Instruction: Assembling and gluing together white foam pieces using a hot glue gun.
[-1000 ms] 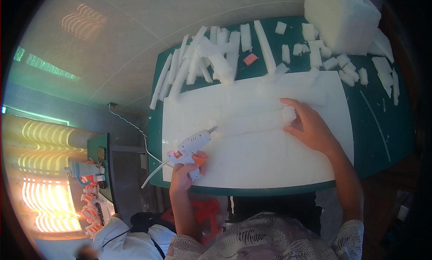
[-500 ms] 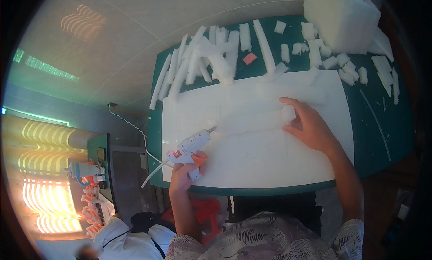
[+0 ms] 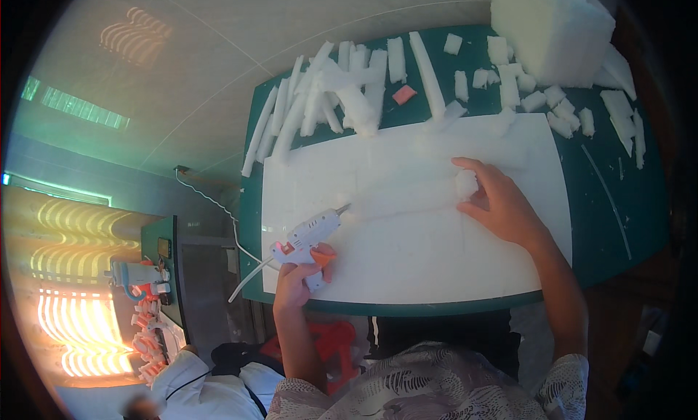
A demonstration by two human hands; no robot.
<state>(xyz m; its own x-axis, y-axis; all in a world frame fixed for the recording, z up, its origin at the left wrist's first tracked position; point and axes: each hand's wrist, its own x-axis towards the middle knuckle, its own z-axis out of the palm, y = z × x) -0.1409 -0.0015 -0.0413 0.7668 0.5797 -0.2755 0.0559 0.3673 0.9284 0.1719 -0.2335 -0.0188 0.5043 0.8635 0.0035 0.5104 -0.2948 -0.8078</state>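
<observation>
One glue gun [image 3: 311, 233] in left hand [image 3: 294, 283], curled closed round it, at left of white board [image 3: 407, 267]; one foam block [image 3: 466, 185] in right hand [image 3: 507, 209], pinched, slightly spread, toward board's right.

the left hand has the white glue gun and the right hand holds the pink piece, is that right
Not quite: the right hand holds a small white piece, not the pink piece, which lies on the green table beyond the white board. The head view shows this. The left hand does have the white glue gun.
</observation>
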